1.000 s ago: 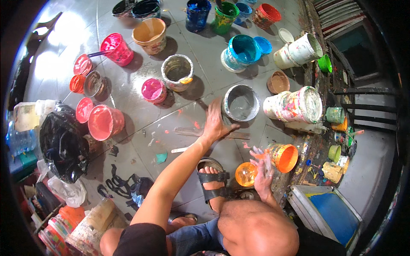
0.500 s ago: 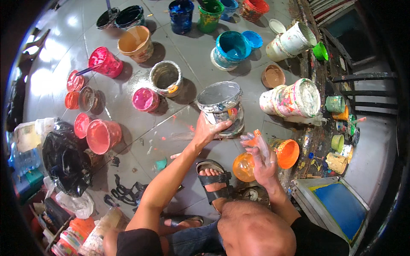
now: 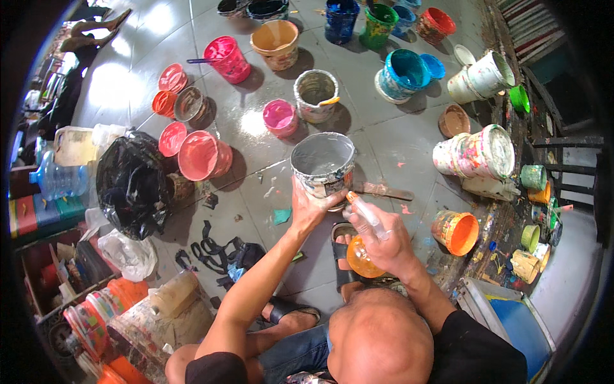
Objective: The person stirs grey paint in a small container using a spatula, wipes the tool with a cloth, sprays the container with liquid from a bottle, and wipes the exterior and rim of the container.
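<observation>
My left hand [image 3: 311, 206] is closed around the lower side of a paint-smeared bucket [image 3: 324, 185] with grey paint [image 3: 323, 152] inside. The bucket is in front of me, its mouth turned up; whether it rests on the floor, I cannot tell. My right hand [image 3: 389, 244] grips a spray bottle [image 3: 362, 259] by its neck. That bottle has a round, see-through orange body and a clear head with an orange tip. The tip points at the bucket's near right side, close to my left thumb. A flat, paint-stained stick [image 3: 387, 191] lies on the floor right of the bucket.
Several paint tubs stand ahead, among them a pink tub [image 3: 279, 118], a grey-smeared bucket [image 3: 316, 96] and a teal bucket [image 3: 407, 70]. An orange tub [image 3: 455, 233] stands at right, a coral tub [image 3: 204, 157] at left. A black plastic bag [image 3: 133, 185] and black straps [image 3: 214, 253] lie leftward.
My right hand has closed on the spray bottle and brought its tip up to the bucket. The bucket has moved left across the floor, uncovering the stick. My view has swung left.
</observation>
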Demonstrator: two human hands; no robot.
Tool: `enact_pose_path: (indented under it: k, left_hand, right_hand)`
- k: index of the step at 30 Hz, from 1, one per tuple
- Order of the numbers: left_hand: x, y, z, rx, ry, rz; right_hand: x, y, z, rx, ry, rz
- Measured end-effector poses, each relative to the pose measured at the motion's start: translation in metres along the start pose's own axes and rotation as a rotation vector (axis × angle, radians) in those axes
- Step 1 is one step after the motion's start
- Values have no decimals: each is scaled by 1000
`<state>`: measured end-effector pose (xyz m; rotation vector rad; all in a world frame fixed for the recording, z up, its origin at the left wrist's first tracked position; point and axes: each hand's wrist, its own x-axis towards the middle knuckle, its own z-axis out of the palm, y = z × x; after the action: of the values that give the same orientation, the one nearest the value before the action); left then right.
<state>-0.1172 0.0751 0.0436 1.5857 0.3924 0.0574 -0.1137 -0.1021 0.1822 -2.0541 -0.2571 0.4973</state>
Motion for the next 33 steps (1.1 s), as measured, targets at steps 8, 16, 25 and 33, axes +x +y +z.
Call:
enact_pose_path:
  k: [8,16,25,33]
  left_hand:
    - [-7,-9,-68,-211,-123,-72]
    - [-12,-5,-108,-718,-370,-305]
    - [-24,-36,-120,-1086,-374,-382]
    - [-16,-22,-105,-1324,-299,-423]
  right_hand:
    - [12,-8,24,167,-49,-34]
    - [24,-23,3,89,-108,6]
    - [27,-23,7,29,-104,-143]
    - [18,-37,11,130,-269,-139]
